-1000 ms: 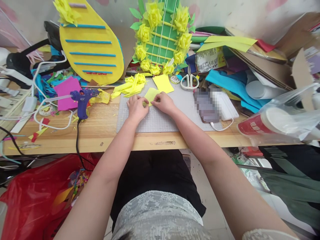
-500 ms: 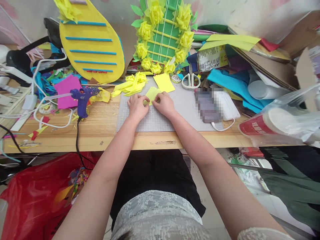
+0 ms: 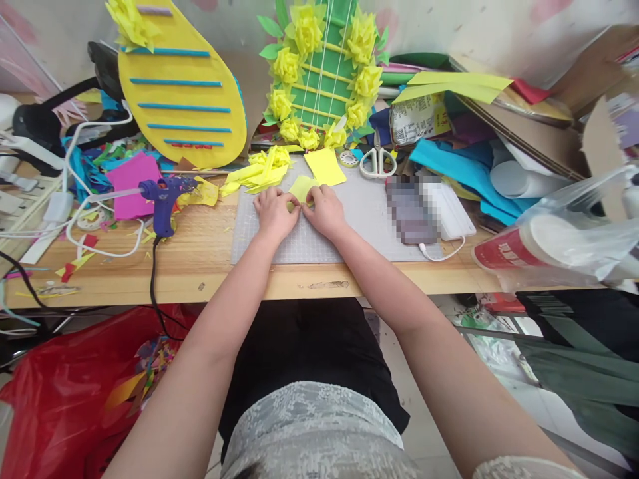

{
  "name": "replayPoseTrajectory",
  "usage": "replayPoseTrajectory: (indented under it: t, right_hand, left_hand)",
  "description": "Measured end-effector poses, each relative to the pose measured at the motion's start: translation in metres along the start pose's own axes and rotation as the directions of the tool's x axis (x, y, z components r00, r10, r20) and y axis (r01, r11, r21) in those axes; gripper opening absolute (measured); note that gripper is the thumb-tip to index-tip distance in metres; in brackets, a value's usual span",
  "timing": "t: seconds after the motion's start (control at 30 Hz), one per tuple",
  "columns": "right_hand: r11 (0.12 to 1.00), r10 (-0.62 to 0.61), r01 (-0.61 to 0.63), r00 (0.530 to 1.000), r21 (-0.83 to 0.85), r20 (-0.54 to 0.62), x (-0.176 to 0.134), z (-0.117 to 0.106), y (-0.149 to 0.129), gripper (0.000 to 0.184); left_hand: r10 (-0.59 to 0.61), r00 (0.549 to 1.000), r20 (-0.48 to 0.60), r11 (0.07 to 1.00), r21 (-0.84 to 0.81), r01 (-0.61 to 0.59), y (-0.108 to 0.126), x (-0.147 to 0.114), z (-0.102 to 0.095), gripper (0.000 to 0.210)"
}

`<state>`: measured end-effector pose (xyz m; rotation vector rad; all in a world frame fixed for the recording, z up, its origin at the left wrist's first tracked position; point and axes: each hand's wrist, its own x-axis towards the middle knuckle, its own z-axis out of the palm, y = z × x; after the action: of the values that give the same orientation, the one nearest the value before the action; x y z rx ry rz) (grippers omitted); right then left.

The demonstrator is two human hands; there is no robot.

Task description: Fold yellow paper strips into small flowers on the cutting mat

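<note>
Both hands pinch the near edge of a small yellow paper piece (image 3: 302, 187) above the grey cutting mat (image 3: 319, 247). My left hand (image 3: 276, 211) grips its left side between thumb and forefinger. On its right side, my right hand (image 3: 324, 210) does the same, and the two thumbs nearly meet. Fingers cover part of the paper's lower edge. Just beyond lie a stack of yellow paper squares (image 3: 325, 166) and, to its left, a pile of folded yellow paper pieces (image 3: 262, 171).
A purple glue gun (image 3: 164, 203) with its cord stands left. White-handled scissors (image 3: 378, 161), a blurred-out phone (image 3: 412, 211) and a bagged red cup (image 3: 504, 249) are right. Behind stand a yellow striped cutout (image 3: 184, 100) and a green panel (image 3: 324, 86) with yellow paper flowers.
The two hands have drawn closer together at the paper's near edge, the right one moving slightly left. The whole view has shifted a little.
</note>
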<state>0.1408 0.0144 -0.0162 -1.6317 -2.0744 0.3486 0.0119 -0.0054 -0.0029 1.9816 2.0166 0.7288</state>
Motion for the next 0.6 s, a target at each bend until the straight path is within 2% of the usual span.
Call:
replayPoseTrajectory:
  t: [0.2,0.3,0.43,0.6]
  right_hand:
    - [0.998,0.058,-0.058,0.996,-0.001,-0.062,0.002,-0.003,0.012,0.024]
    - [1.000,-0.007,0.010,0.996,0.024,-0.084,0.000,-0.005,0.013,0.024]
    - [0.989,-0.139,0.140,0.990,0.040,-0.023,-0.004,-0.004,0.005,0.023]
    - [0.994,-0.097,0.097,0.995,0.049,0.006,-0.005,0.000,0.004,0.022]
  left_hand:
    - [-0.002,1.000,0.012,1.000,0.022,0.002,0.001,0.000,-0.001,0.010]
    - [-0.010,1.000,0.022,1.000,0.023,0.009,0.001,0.001,-0.002,0.010]
    - [-0.016,1.000,0.023,1.000,0.020,0.015,0.001,0.001,-0.001,0.009]
    - [-0.018,1.000,-0.006,1.000,-0.018,0.018,-0.004,0.000,-0.001,0.011]
